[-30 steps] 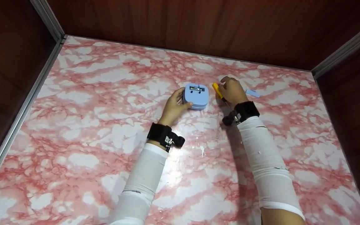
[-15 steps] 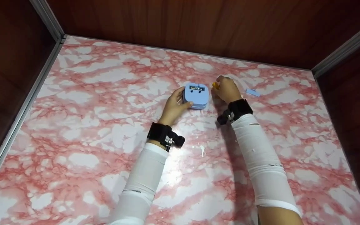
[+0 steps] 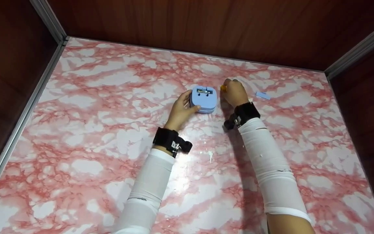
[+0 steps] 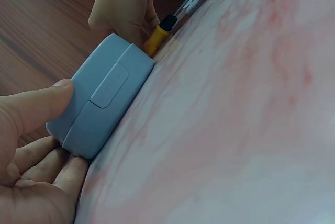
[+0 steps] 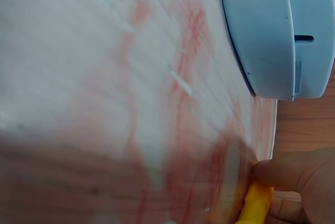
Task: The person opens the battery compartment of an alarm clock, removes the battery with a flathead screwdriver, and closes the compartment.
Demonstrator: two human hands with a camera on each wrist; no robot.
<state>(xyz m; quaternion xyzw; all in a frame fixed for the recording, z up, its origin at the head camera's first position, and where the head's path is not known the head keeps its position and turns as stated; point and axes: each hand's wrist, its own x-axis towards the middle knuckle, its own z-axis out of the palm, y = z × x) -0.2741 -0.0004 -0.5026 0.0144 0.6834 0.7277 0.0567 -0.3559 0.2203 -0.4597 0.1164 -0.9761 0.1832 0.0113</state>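
Observation:
A light-blue rounded-square box [image 3: 204,103] stands on the table, an open battery slot and two small dark spots on its top. A battery [image 3: 204,91] shows in that slot. My left hand [image 3: 181,112] holds the box from its left side, thumb on the near edge and fingers round the side, as the left wrist view also shows. To the right of the box, my right hand [image 3: 234,92] grips the yellow handle of a screwdriver [image 4: 156,41], low at the tabletop. In the right wrist view my thumb presses on that handle [image 5: 256,203]; the shaft points back toward me.
A small light-blue battery cover [image 3: 263,95] lies right of my right hand. Dark wood panels [image 3: 187,29] wall the red-and-white marbled table [image 3: 93,130] at the back and both sides. A black camera mount sits on each wrist.
My right hand has moved slightly left and closed round the screwdriver, so only the handle's end shows in the head view. The battery cover is now fully uncovered. My left hand and the box stay put.

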